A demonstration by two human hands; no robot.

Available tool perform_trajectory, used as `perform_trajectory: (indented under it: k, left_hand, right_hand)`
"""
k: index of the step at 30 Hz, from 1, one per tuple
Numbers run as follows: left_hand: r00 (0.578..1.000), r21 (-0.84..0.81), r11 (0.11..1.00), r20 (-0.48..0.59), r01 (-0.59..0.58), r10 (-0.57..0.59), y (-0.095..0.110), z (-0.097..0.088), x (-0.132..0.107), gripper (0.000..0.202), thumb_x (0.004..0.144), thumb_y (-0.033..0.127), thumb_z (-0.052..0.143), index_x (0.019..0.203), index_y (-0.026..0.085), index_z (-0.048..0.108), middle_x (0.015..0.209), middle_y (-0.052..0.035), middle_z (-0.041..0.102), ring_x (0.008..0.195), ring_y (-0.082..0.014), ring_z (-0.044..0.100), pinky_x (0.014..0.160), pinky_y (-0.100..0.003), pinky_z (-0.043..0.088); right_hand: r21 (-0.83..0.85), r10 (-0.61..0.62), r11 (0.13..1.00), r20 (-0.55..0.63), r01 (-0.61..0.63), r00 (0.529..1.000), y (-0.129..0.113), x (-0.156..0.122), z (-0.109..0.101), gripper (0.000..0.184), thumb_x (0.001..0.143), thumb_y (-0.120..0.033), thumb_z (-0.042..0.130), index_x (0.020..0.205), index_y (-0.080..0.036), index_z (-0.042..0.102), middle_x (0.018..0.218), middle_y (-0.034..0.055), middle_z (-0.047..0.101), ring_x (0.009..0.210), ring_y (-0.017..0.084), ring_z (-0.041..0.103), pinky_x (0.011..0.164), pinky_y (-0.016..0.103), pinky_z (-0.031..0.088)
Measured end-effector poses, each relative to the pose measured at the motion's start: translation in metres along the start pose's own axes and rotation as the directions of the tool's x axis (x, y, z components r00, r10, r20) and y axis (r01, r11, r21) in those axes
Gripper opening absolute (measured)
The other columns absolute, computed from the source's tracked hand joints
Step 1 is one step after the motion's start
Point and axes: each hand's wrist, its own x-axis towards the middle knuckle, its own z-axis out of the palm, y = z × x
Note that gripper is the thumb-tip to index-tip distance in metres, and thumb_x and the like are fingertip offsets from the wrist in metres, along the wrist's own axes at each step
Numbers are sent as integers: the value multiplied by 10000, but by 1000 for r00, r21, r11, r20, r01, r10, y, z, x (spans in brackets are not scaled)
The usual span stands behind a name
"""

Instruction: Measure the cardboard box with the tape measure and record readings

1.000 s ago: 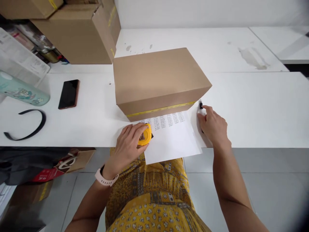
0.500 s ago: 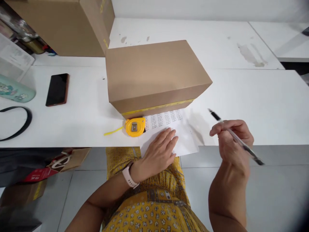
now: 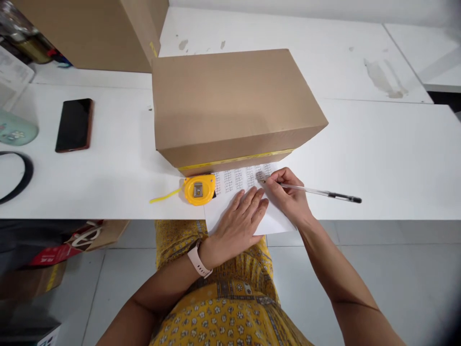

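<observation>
White paper sheet [image 3: 275, 218] lies at the front of the worktop [image 3: 382, 158], its near edge overhanging the rim. Columns of small dark handwriting fill its far part; individual entries too small to read. Pen [image 3: 312, 191], clear barrel with black ends: writing tip at the right-hand columns, close to or on the paper (contact cannot be confirmed), rear end pointing right over bare worktop.

Right hand [image 3: 291, 198]: fingers drawn narrow around the pen near its tip, writing grip. Left hand [image 3: 239, 218]: palm down, fingers extended with slight gaps, flat across the near part of the sheet, holding only the paper beneath it. Pink watch band [image 3: 199, 259] on the left wrist.

Yellow tape measure [image 3: 199, 189] lies at the sheet's left edge, just in front of the box; a thin yellow strip [image 3: 165, 196] extends from it to the left. Cardboard box [image 3: 237, 101] stands directly beyond the sheet, yellow tape [image 3: 237, 160] along its front face. Whether the paper runs under it: cannot tell.

Further left on the worktop: dark phone [image 3: 74, 125], pale green bottle [image 3: 18, 129], cut off by the picture edge, and curved black band [image 3: 27, 179]. Larger carton [image 3: 97, 33] at upper left. Grey stains [image 3: 382, 79] at far right.
</observation>
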Motion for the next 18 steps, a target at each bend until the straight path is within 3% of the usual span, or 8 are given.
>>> perform_trajectory:
  k: [4, 10, 18]
  left_hand:
    - [1000, 2, 1000, 2, 0, 0, 0, 1, 1, 878, 924, 528, 704, 1558, 23, 366, 1688, -254, 289, 1589, -375, 250, 1297, -541, 220]
    - [1000, 18, 1000, -14, -9, 9, 0, 1, 0, 890, 916, 538, 712, 1560, 26, 373, 1683, -241, 315, 1585, -374, 260, 1301, -535, 222]
    - [1000, 33, 999, -27, -10, 11, -1, 3, -1, 871, 934, 560, 675, 1567, 39, 379, 1675, -228, 341, 1586, -364, 263, 1309, -526, 211]
  right_hand:
    - [13, -1, 1000, -4, 1, 1000, 4, 4, 5, 310, 843, -475, 763, 872, -234, 570, 698, -27, 645, 577, 121, 549, 531, 264, 430]
    - [-172, -62, 985, -187, 30, 980, 4, 5, 8, 339, 820, -335, 720, 649, -238, 444, 544, -66, 481, 485, 88, 379, 472, 257, 319]
    - [-306, -76, 952, -152, 26, 986, 6, 5, 9, 297, 842, -297, 665, 653, -245, 441, 552, -61, 493, 502, 106, 427, 500, 275, 340]
